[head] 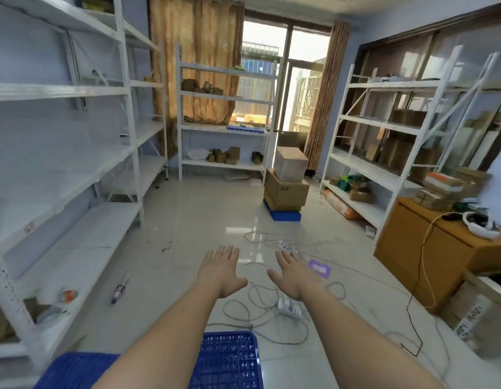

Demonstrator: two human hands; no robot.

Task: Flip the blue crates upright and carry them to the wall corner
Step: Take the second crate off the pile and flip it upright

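My left hand (222, 269) and right hand (295, 276) reach out flat and empty above the floor, while two blue crates (229, 360), seemingly bottom-up, lie below my forearms.

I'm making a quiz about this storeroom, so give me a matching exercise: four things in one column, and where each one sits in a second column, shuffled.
Things:
1. headset
2. screwdriver
3. cardboard boxes
4. tape roll

Places:
A. on the bare floor tiles, left of the hands
B. on the wooden cabinet
C. on the lowest board of the left shelf
D. stacked on a blue pallet

Pairs: 1-B, 2-A, 3-D, 4-C
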